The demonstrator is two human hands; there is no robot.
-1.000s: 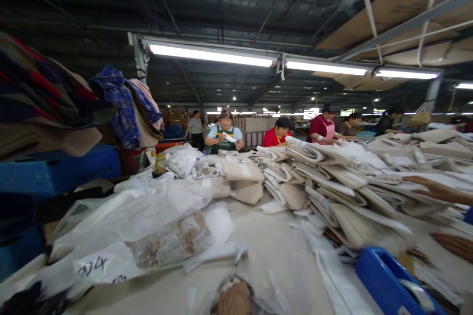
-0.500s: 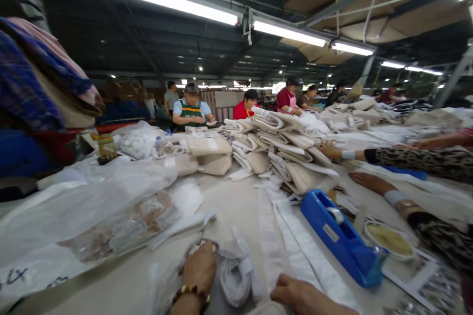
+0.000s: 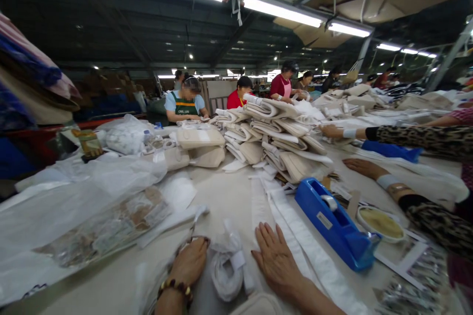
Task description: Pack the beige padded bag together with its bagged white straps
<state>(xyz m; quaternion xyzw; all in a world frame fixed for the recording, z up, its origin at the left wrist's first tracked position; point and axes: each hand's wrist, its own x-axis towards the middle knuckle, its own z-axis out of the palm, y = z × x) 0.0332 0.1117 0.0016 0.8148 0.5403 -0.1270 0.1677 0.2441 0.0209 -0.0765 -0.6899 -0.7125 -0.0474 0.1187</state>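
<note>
My left hand (image 3: 189, 264), with a bead bracelet at the wrist, rests on the table with its fingers curled around what looks like scissor handles (image 3: 195, 241); the grip is partly hidden. My right hand (image 3: 275, 258) lies flat and open, palm down, on the pale table top beside long white fabric strips (image 3: 295, 236). Between my two hands sits a small bundle of white plastic bags (image 3: 229, 268). A cream fabric piece (image 3: 254, 305) shows at the bottom edge under my forearms.
A blue tape dispenser (image 3: 334, 224) and a small round tin (image 3: 380, 222) stand right of my hand. Stacks of folded cream bags (image 3: 281, 145) fill the middle. Clear plastic bags (image 3: 96, 206) cover the left. A co-worker's two arms (image 3: 399, 167) reach in from the right; other people work at the far end.
The view has swung down and to the right. My right hand has slid forward and now lies flat on the table. My left hand has stayed in place.
</note>
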